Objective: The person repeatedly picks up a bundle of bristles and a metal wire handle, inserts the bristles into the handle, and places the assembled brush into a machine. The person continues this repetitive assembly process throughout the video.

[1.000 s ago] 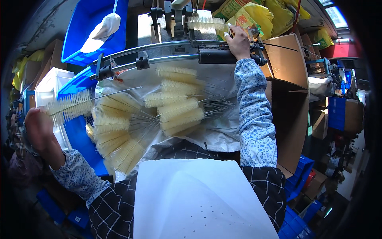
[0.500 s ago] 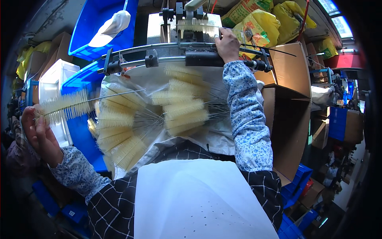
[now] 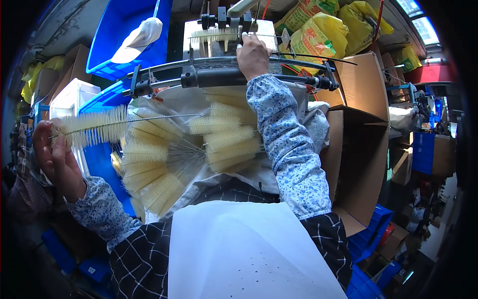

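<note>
My left hand (image 3: 55, 159) is raised at the far left and holds a cream bottle brush (image 3: 94, 128) by its bristle end, with the twisted wire stem pointing right. A fan of several finished cream brushes (image 3: 174, 154) lies on a white sheet in my lap. My right hand (image 3: 254, 55) reaches forward to the machine (image 3: 224, 25) and holds the wire of another brush (image 3: 214, 35) lying across its jaws. A black curved bar (image 3: 224, 77) runs between me and the machine.
A blue tub (image 3: 124, 45) with a white cap in it stands at the upper left. Brown cardboard boxes (image 3: 358, 129) stand to the right. Yellow sacks (image 3: 338, 25) are piled behind the machine. Blue crates lie at the lower right and lower left.
My left hand has risen and swung its brush up and to the right. My right hand has slid left along the machine, from the yellow sacks to the brush in the jaws.
</note>
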The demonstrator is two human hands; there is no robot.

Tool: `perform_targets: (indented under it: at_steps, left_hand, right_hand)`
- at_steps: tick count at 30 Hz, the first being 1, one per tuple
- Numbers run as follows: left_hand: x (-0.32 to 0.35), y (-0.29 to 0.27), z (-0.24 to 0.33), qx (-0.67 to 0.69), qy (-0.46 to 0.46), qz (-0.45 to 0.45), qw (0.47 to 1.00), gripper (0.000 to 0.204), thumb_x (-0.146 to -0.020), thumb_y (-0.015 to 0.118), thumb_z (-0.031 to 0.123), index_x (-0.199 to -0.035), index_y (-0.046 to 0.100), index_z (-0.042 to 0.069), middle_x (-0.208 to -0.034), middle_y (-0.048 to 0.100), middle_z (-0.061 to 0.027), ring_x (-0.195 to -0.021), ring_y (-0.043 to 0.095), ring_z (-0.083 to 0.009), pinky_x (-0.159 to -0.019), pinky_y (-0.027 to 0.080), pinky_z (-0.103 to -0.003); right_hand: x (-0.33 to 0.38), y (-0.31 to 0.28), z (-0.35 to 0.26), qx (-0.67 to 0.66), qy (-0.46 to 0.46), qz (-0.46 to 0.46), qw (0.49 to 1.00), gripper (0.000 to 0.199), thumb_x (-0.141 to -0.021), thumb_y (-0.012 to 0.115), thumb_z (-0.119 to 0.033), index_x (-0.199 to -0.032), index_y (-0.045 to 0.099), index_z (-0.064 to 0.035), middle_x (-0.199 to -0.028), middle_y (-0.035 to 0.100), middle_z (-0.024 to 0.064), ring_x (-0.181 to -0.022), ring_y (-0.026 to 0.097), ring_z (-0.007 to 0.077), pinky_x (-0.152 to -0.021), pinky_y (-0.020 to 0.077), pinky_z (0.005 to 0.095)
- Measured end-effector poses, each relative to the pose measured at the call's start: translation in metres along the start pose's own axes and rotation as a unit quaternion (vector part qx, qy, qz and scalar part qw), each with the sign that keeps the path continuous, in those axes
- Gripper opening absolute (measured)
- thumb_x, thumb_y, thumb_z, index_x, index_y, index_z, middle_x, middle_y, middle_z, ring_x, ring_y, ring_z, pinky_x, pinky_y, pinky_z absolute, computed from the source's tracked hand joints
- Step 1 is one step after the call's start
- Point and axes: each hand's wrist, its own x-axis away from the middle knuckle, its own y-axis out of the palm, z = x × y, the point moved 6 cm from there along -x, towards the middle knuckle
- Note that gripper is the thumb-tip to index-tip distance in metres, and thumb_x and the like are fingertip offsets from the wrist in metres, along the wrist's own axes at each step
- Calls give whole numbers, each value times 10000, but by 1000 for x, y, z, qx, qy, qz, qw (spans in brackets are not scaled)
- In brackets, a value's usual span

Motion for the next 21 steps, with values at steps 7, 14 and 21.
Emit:
perform_targets:
  at_steps: [7,14,21]
  left_hand:
    - [5,-6,-19,6,1,-5,1000,384,-735,476,52,-1115,450,3,-1078,464,-119,-997,464,-190,-890,373,-299]
    - [4,10,-25,54,-44,-14,997,374,-736,495,69,-1106,461,24,-1061,461,-125,-980,471,-183,-865,393,-286]
    - [2,80,-31,119,-95,-137,979,303,-782,525,116,-1073,485,42,-1011,492,-92,-876,491,-103,-801,405,-211]
  right_hand:
    - [1,-13,53,-4,-32,51,998,291,-735,578,-177,-996,596,-49,-953,588,124,-866,571,296,-751,443,391]
    - [-18,-30,132,-40,-44,8,998,294,-727,591,-216,-978,619,-67,-952,605,131,-886,576,293,-793,442,362]
    - [-32,-54,147,264,-109,50,957,215,-824,506,-241,-992,626,-186,-984,594,71,-932,516,268,-852,379,342]
